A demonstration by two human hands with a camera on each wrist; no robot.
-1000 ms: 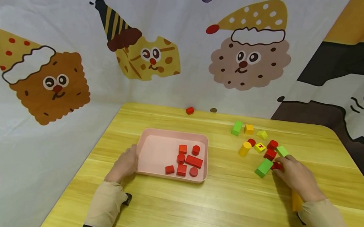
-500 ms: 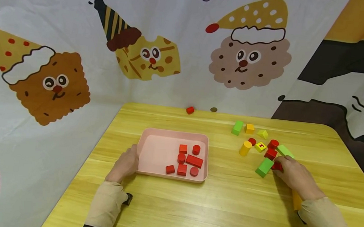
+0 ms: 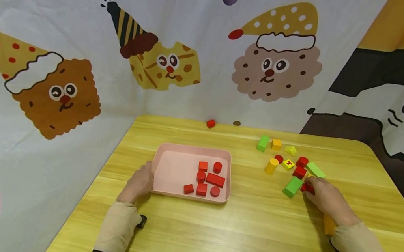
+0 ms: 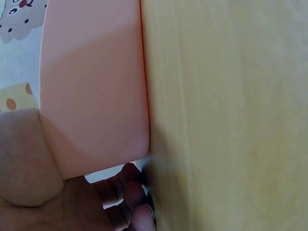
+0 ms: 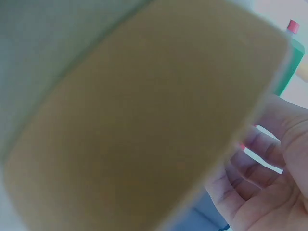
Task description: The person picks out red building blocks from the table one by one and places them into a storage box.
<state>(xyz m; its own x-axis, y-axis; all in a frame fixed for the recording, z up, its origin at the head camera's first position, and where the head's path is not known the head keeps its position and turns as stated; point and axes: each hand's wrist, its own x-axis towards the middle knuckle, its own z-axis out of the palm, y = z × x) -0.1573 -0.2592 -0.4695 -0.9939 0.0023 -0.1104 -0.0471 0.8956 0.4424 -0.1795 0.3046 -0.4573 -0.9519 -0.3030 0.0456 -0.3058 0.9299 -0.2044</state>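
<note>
Gripping smooth, round-cornered pink tray, left hand; red block, right hand.

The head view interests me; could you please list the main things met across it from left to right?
Left hand, pink tray, far green block, orange block, yellow T block, right hand.

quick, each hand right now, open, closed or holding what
Left hand: closed, holding the tray by its left end.
Right hand: closed, pinching a red block.
</note>
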